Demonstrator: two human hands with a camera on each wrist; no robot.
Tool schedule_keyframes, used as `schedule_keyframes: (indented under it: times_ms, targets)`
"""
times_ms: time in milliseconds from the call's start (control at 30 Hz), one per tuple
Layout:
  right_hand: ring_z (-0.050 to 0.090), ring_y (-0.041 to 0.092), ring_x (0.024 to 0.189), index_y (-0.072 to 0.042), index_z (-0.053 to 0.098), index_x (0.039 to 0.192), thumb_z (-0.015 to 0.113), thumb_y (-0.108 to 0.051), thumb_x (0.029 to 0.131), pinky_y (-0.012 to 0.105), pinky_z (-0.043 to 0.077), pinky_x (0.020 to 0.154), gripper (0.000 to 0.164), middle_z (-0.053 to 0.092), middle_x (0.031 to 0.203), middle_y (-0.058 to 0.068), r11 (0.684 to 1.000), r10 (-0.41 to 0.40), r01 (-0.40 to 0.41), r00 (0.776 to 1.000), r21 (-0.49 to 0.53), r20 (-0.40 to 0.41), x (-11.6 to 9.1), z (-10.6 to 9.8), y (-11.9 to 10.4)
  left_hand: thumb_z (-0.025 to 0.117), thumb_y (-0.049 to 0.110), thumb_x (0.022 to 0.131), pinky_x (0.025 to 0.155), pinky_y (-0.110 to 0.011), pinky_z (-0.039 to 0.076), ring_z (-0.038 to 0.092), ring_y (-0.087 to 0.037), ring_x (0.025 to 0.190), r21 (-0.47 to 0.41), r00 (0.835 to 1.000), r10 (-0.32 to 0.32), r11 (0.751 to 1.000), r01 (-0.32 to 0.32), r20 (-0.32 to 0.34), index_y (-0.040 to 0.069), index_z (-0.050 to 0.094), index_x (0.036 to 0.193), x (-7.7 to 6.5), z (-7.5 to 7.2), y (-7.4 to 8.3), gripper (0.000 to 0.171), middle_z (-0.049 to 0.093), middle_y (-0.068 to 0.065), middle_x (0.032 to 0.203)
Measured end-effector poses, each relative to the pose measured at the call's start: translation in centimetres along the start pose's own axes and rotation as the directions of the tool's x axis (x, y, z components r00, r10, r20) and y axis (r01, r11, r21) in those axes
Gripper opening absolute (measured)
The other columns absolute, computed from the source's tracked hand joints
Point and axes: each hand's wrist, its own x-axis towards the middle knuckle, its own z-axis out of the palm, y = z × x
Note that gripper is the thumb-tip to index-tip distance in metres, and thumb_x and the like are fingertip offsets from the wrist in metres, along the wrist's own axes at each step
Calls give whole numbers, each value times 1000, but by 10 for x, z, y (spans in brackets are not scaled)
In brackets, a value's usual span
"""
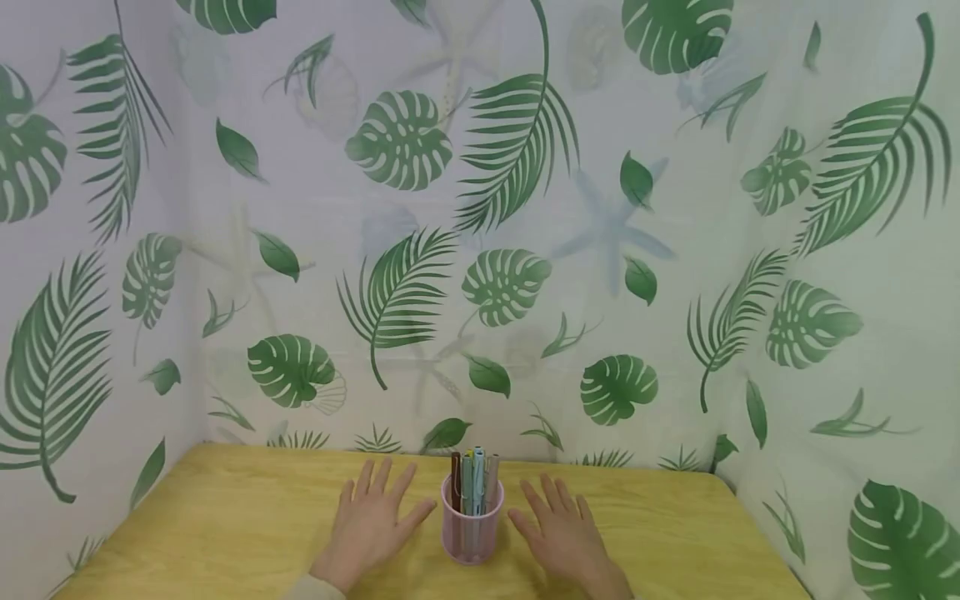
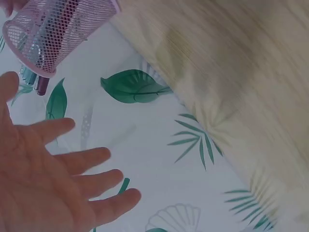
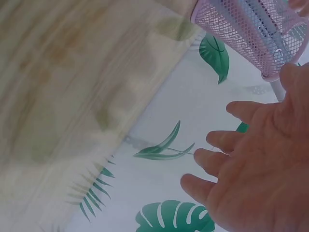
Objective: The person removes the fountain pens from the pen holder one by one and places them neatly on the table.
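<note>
A pink mesh pen holder (image 1: 471, 542) stands upright on the wooden table, with several pens in it. Among them are a dark brown pen (image 1: 455, 483), a light blue pen (image 1: 478, 479), a green one (image 1: 467, 486) and a pinkish one (image 1: 492, 483). Just left of the holder is my left hand (image 1: 372, 523), palm down with fingers spread and nothing in it. My right hand (image 1: 562, 529) mirrors it on the other side, fingers also spread and holding nothing. Both wrist views show the palms facing the camera beside the mesh holder (image 2: 72, 29).
The yellowish wooden table (image 1: 225, 517) ends at a back edge against a white curtain (image 1: 525, 358) printed with green leaves. The same leafy curtain closes in the left and right sides.
</note>
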Motion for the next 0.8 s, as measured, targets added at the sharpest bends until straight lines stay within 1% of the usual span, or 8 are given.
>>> schedule_keyframes:
  times_ms: [133,200,267,333,433,533,667,800]
  targets:
    - [27,48,143,-10,46,145,35,-59,100,69,21,115,68,34,155,23,1000,-14,14,999,1,-35,2,4,6,47,62,95,104,-71,36,41,-49,134,-36,999,-11,999,9,-50,15,53,141,2,0,0,66,51,-25,141]
    - [30,48,142,-9,48,144,35,-59,101,67,24,115,67,37,153,24,1000,-21,22,999,4,-46,3,5,6,50,59,96,101,-69,40,47,-47,129,-60,998,-21,998,17,-57,13,54,139,2,1,-1,63,54,-24,137]
    - [35,49,139,-7,51,142,38,-56,101,67,30,112,65,43,149,26,999,-31,33,998,36,-56,4,4,6,51,56,96,100,-65,44,52,-44,125,-102,998,-28,995,21,-63,10,55,137,3,1,-2,62,58,-22,134]
    - [40,47,136,-6,53,140,41,-55,101,65,35,110,64,47,145,25,996,-27,31,998,80,-59,4,2,3,52,55,96,101,-62,45,55,-41,123,-176,997,-42,984,32,-59,9,55,137,4,1,-2,62,60,-19,133]
    - [48,45,131,-5,55,137,46,-51,100,63,39,108,59,53,140,24,981,-14,26,998,192,-63,5,-3,0,53,56,96,100,-56,49,58,-37,120,-312,997,-48,950,29,-54,9,58,133,6,0,-2,61,62,-15,131]
    - [51,42,129,-5,56,135,50,-46,100,60,41,108,55,56,138,22,959,-14,32,998,281,-68,6,-6,-2,55,54,95,97,-54,52,60,-35,118,-432,998,-46,901,29,-30,10,61,128,9,-2,-1,55,64,-14,127]
    - [57,41,122,-5,59,133,52,-42,100,57,48,102,50,59,135,21,925,7,17,998,379,-61,6,-8,-3,61,44,95,93,-54,54,62,-36,112,-515,1000,-27,857,21,-4,9,65,120,11,-1,1,44,67,-16,121]
    - [61,39,116,-6,60,132,52,-45,100,54,53,96,51,61,133,20,890,60,-40,998,455,-29,5,-9,-5,64,42,94,88,-52,56,64,-34,108,-543,1000,-27,839,29,11,9,66,116,11,2,2,40,69,-16,116]
